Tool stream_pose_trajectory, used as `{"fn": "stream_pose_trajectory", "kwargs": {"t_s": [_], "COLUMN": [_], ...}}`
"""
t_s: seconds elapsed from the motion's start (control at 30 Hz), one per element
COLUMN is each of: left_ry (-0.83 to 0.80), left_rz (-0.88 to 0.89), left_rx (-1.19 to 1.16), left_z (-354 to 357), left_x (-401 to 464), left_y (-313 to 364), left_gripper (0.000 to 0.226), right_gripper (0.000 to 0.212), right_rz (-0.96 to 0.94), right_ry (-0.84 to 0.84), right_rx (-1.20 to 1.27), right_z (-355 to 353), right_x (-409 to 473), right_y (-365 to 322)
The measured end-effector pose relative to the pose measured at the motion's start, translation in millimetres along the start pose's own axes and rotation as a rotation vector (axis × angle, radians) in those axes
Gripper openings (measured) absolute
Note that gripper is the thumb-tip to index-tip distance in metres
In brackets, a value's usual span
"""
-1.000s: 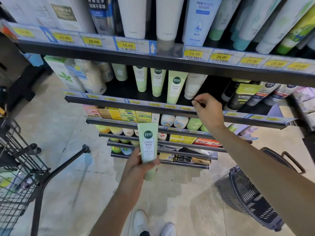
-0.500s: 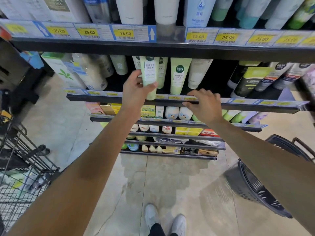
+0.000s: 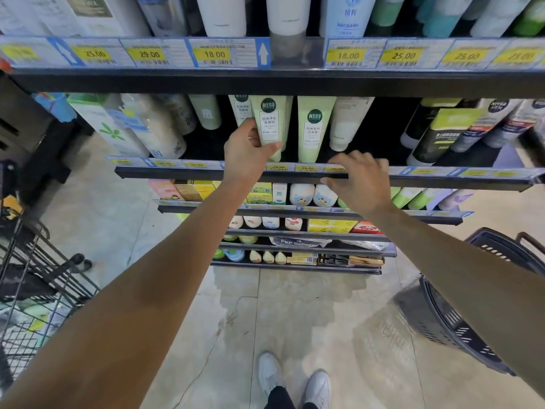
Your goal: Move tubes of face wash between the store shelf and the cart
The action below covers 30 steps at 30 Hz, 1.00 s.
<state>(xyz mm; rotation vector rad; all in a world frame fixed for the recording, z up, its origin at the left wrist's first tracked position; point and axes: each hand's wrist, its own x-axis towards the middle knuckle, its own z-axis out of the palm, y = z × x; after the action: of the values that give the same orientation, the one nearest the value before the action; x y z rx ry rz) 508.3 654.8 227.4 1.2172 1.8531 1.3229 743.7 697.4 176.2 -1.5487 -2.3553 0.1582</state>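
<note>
L hand [image 3: 249,149] closed round a pale green tube [image 3: 269,125], thumb across the lower front label, fingers behind on its L side; tube upright, cap end down, at the 2nd shelf [image 3: 442,180], just behind the front lip w/ price tags; can't tell if the cap rests on the shelf. Tube sits in a row: a 2nd green tube [image 3: 314,128] just beside it on the R, narrow dark gap betw the two; another like tube [image 3: 240,109] partly hidden behind/L of it; white tube [image 3: 346,125] further R. R hand [image 3: 361,181] loosely open, holds nothing, fingers spread and curled over the shelf's front edge, fingertips at the tag strip below the white tube. Hands apart, the 2nd green tube betw them. Top shelf edge [image 3: 265,81] overhangs close above the tube tops, little headroom; dark open space at shelf back L of the held tube and R of the white tube, before the black/green tubes [image 3: 436,134] at R. Wire cart [image 3: 32,290] at far L edge, well apart from shelf, some pale green items inside, blurred. Dark basket [image 3: 442,314] at lower R, under R forearm. Bare tile floor [image 3: 280,314] open betw cart and basket; white shoes [image 3: 295,379] at bottom centre. Lower shelves step outward toward viewer, each lip further fwd than the one above
</note>
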Motion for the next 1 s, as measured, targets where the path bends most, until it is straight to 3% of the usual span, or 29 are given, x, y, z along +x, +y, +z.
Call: {"fn": "stream_pose_trajectory", "kwargs": {"t_s": [0.37, 0.7, 0.87, 1.0], "left_ry": [-0.033, -0.029, -0.003, 0.008], "left_rz": [0.008, -0.046, -0.05, -0.105], "left_rx": [0.168, 0.271, 0.413, 0.537], "left_z": [14.4, 13.3, -18.1, -67.1], "left_x": [1.2, -11.1, -65.1, -151.1], "left_y": [-12.0, 9.4, 27.3, 23.2], "left_gripper": [0.035, 0.037, 0.057, 0.052], "right_gripper": [0.043, 0.059, 0.056, 0.054], "right_rz": [-0.018, -0.082, -0.185, -0.273], "right_ry": [-0.014, -0.204, -0.215, -0.325], "right_rx": [-0.039, -0.086, -0.004, 0.028], "right_z": [0.7, -26.3, -53.1, -68.6], "right_x": [-1.5, -13.4, -55.6, -106.7], "right_y": [0.8, -3.8, -25.3, -71.2]}}
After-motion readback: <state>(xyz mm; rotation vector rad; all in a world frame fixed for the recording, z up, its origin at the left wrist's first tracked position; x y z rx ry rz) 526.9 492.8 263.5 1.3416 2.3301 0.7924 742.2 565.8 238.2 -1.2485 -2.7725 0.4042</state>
